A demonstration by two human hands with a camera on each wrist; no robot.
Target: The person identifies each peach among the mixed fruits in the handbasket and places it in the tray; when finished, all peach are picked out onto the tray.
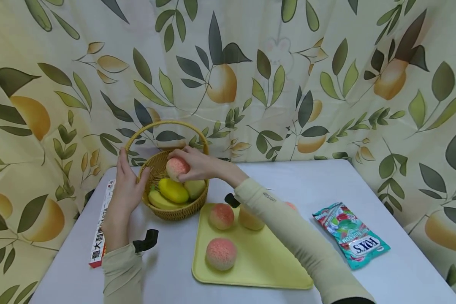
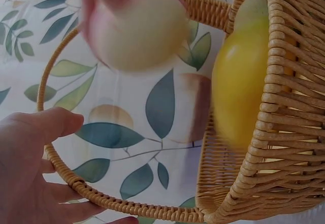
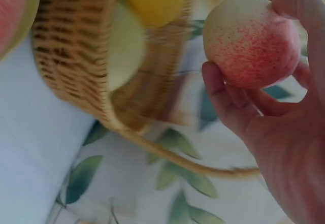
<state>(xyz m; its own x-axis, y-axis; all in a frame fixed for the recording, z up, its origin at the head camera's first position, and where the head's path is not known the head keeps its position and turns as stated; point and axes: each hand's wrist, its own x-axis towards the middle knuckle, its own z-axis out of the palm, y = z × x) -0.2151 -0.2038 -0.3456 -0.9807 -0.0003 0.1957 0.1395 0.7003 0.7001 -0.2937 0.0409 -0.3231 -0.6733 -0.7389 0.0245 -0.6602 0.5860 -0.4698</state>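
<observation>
My right hand [image 1: 198, 164] pinches a pink and cream peach [image 1: 177, 169] between thumb and fingers, above the opening of a wicker basket [image 1: 176, 212]. In the right wrist view the peach [image 3: 254, 43] shows its speckled red side. My left hand [image 1: 127, 185] is at the left of the basket, its fingers fairly straight against the arched handle [image 2: 66, 176] and its thumb apart from them. Inside the basket lie a yellow mango-like fruit [image 1: 173, 191], a banana [image 1: 161, 202] and a pale green round fruit [image 1: 195, 188].
A yellow tray [image 1: 258, 270] to the right of the basket bears several peaches [image 1: 221, 253], partly hidden by the right sleeve. A teal FOX'S candy bag [image 1: 353, 236] lies further right. On the left is a long white box [image 1: 99, 238]. A leaf-patterned curtain [image 1: 251, 105] hangs behind.
</observation>
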